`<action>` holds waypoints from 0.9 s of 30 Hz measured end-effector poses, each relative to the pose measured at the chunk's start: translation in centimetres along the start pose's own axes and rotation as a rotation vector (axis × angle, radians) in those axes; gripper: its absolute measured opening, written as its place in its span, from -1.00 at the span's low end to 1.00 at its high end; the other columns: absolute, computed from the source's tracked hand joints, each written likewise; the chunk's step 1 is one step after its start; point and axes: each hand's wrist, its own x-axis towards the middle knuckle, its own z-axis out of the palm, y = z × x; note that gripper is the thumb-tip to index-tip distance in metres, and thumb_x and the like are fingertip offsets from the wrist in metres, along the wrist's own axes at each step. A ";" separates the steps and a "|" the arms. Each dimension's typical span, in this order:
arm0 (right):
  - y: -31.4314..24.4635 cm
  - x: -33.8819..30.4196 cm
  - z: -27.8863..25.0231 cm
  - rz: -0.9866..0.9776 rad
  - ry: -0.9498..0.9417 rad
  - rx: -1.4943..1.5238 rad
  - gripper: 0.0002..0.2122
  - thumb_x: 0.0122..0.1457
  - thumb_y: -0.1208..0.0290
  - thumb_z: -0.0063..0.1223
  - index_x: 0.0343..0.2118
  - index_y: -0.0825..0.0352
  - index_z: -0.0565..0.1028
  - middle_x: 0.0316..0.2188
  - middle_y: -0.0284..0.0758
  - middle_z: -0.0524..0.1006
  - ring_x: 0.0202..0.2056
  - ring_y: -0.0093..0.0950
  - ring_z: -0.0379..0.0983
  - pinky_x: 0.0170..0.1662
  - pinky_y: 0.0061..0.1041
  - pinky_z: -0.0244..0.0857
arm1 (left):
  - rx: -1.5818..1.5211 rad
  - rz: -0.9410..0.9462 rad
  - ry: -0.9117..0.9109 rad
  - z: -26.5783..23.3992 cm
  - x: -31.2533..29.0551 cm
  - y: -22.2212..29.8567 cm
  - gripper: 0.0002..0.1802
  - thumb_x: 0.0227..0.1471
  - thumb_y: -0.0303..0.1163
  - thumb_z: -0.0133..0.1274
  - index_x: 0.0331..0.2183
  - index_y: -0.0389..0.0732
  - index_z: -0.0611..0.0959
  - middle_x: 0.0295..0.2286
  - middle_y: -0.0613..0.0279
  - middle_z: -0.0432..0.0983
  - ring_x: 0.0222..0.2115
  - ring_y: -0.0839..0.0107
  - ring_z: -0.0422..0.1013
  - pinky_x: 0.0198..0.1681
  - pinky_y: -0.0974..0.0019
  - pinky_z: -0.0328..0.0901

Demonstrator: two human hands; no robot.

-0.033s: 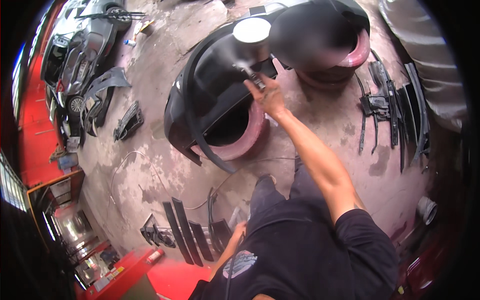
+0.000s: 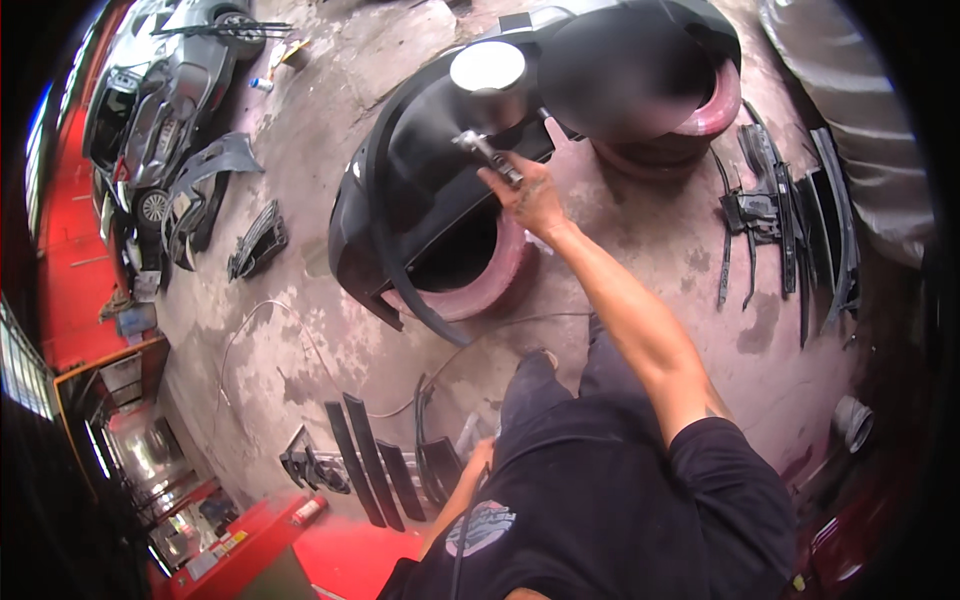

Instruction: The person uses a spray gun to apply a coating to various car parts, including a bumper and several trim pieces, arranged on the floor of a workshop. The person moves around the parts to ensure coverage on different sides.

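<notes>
My right hand (image 2: 535, 200) reaches out ahead, its fingers wrapped round the handle of a metal spray gun (image 2: 487, 157) with a white-topped cup (image 2: 487, 68). The gun is over a long black car bumper (image 2: 352, 235), and a faint mist shows near its nozzle. A curved black trim strip (image 2: 376, 200) lies across the bumper. Under the bumper are pinkish, paint-dusted tyres (image 2: 490, 280). My left hand (image 2: 482, 455) hangs low beside my leg, close to some dark panels; its fingers are mostly hidden.
Narrow black trim panels (image 2: 372, 460) stand near my left side. A thin hose (image 2: 320, 345) curls over the stained floor. More dark car parts (image 2: 765, 215) lie at the right, beside a silvery cover (image 2: 860, 130). A damaged grey car (image 2: 175, 110) stands at the far left.
My right hand has moved the spray gun slightly left and nearer to me over the bumper. My left hand has risen very slightly beside my leg.
</notes>
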 end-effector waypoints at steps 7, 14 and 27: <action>0.7 2.5 -6.9 0.067 0.017 0.011 -0.69 0.21 0.21 0.31 -0.14 0.36 0.64 -0.49 -0.20 0.65 -0.50 -0.46 0.50 -0.32 -0.38 0.40 | -0.993 -0.178 0.130 -2.2 1.6 8.7 -0.58 0.32 -0.37 0.01 0.13 -0.37 0.50 -0.21 0.08 0.64 -0.30 0.35 0.60 -0.30 0.34 0.52; 6.5 7.1 -14.3 -0.123 0.537 -0.389 -0.66 0.28 0.16 0.21 -0.48 0.36 0.50 -0.74 -0.30 0.47 -0.70 -0.39 0.47 -0.54 -0.31 0.28 | -0.957 -0.247 0.067 5.0 1.3 4.5 -0.63 0.29 -0.40 0.04 0.07 -0.34 0.56 -0.29 0.13 0.64 -0.45 0.42 0.54 -0.44 0.39 0.46; -2.5 -7.3 5.8 -0.188 -0.423 -0.077 -0.84 0.21 0.37 0.29 -0.22 0.29 0.58 -0.41 -0.08 0.61 -0.36 -0.05 0.56 -0.30 -0.27 0.41 | -1.158 -0.248 0.215 3.5 -1.4 1.1 -0.59 0.35 -0.31 -0.05 0.13 -0.29 0.52 -0.19 0.10 0.64 -0.30 0.35 0.59 -0.30 0.29 0.52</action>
